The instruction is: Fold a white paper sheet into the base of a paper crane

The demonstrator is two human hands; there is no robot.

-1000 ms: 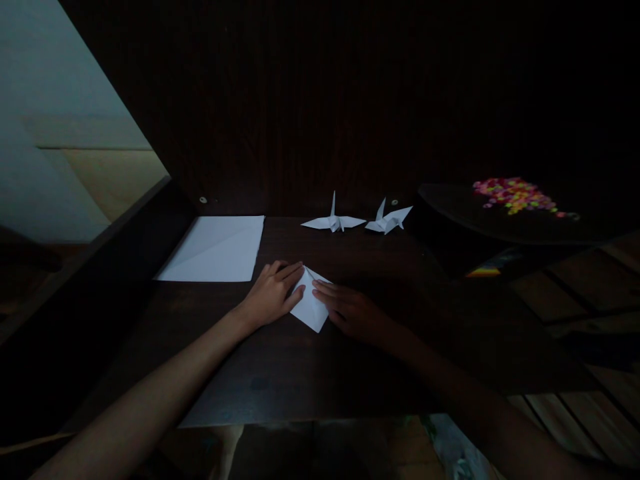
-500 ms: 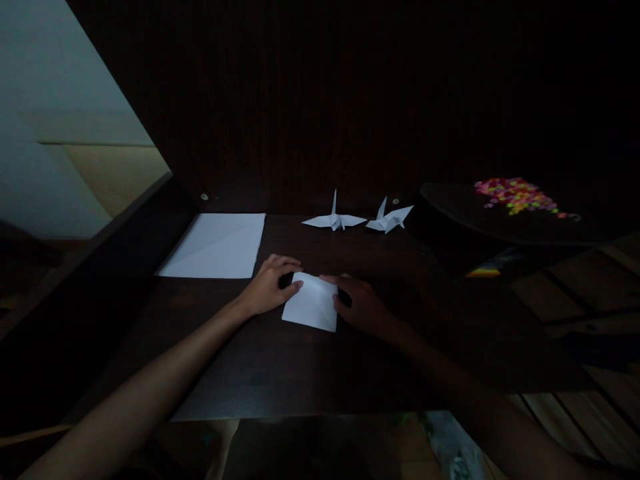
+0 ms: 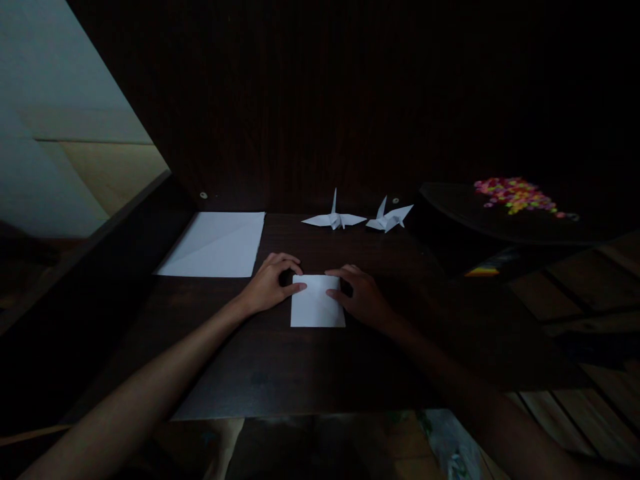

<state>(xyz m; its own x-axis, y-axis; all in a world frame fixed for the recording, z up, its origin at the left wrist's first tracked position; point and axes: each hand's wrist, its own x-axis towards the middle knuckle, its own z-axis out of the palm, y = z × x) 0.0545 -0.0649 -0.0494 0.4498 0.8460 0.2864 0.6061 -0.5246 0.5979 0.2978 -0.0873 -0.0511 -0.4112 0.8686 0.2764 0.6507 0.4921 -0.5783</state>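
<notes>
Left hand (image 3: 270, 285): is holding the folded paper square (image 3: 318, 312) at its far left corner, thumb lying on the face, index finger meeting the far edge.
Right hand (image 3: 364, 297): is holding the far right corner likewise, thumb pressing on top, index finger curling to the edge.
Square: is lying between the hands on the dark tabletop (image 3: 260, 383).
White sheets (image 3: 220, 247): are lying beyond the square, to its left.
Paper cranes (image 3: 335, 220): two are standing beyond the square, one farther right.
Coloured bits (image 3: 515, 193): are sitting on a dark shelf (image 3: 453, 207), well right of the square.
</notes>
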